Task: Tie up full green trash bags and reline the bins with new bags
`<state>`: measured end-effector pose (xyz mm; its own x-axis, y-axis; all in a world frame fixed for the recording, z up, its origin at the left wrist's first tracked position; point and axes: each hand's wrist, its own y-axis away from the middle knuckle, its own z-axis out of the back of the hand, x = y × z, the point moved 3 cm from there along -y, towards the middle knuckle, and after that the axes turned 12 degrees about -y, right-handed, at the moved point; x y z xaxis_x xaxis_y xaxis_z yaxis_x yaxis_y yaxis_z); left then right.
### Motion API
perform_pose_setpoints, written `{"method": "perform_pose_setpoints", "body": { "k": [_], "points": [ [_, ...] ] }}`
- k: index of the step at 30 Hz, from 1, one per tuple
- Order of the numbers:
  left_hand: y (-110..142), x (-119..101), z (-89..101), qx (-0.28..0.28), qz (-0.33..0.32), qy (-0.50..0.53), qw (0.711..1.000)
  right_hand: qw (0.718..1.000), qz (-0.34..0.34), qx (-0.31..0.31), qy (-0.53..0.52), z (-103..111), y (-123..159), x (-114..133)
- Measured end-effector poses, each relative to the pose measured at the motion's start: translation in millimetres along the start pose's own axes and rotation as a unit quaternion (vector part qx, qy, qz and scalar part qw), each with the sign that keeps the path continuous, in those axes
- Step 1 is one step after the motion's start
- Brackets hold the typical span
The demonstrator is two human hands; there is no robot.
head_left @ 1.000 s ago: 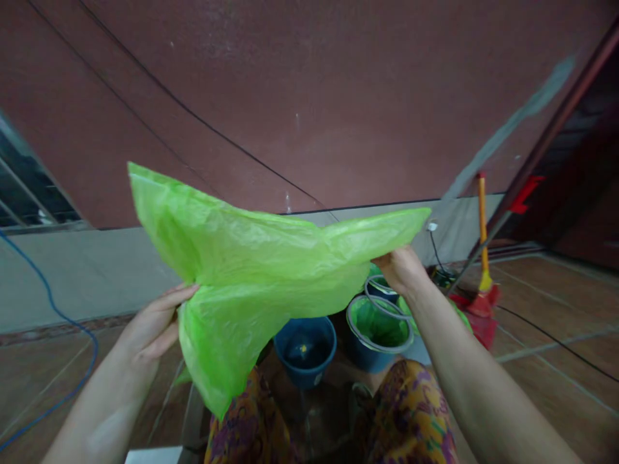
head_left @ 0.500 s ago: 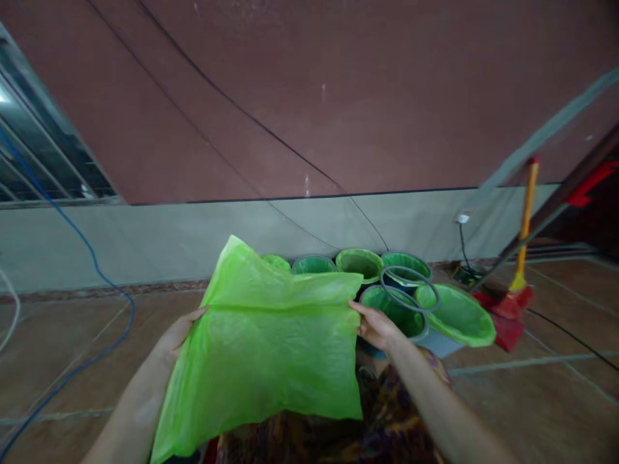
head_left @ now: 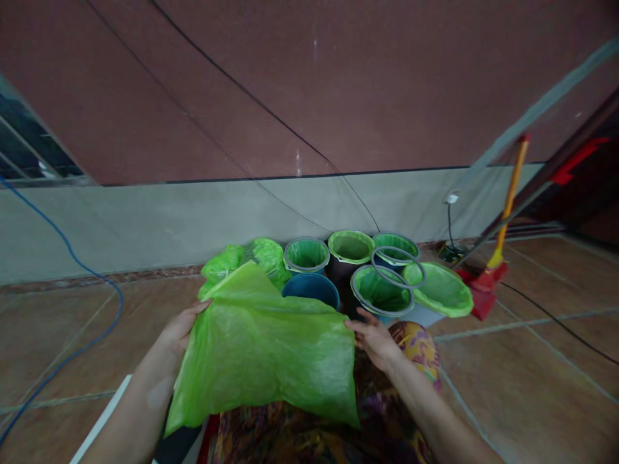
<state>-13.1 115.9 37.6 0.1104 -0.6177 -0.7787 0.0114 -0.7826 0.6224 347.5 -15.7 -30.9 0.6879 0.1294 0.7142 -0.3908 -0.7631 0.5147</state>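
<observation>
A thin green plastic bag is spread between my two hands above my lap. My left hand pinches its upper left edge. My right hand grips the bag's upper right corner between thumb and fingers. Just beyond the bag stands a blue bin with no liner showing, its lower part hidden by the bag. To the right of it is a bin lined in green, and a loose grey ring rests across its rim and the neighbouring bins.
More green-lined bins stand along the wall, including a dark one and a pale one. Bunched green bags lie at the left. A red dustpan with yellow handle is at right. A blue hose crosses the floor.
The bag has dropped lower and its top edge sags, uncovering the blue bin and the bunched green bags behind. Both hands keep hold of it. The view has shifted slightly downward.
</observation>
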Motion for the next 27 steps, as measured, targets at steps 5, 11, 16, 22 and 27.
{"method": "perform_pose_setpoints", "body": {
  "k": [5,11,16,22,27],
  "points": [
    [-16,-19,1.0,-0.035,-0.134,-0.028,0.99,0.993,0.102,0.062,0.007,8,5,46],
    [1,-46,-7.4,0.007,-0.269,-0.05,0.962,0.982,0.172,0.077,0.006,6,13,89],
    [18,-68,-12.5,0.064,-0.302,-0.094,0.947,0.962,0.229,0.11,0.099,0,19,118],
    [21,-82,-22.5,0.04,-0.364,-0.364,0.856,0.826,0.402,0.06,0.392,-1,20,144],
    [11,-87,-28.5,-0.068,-0.443,-0.511,0.734,0.682,0.477,-0.002,0.555,-2,20,151]
  ]
}}
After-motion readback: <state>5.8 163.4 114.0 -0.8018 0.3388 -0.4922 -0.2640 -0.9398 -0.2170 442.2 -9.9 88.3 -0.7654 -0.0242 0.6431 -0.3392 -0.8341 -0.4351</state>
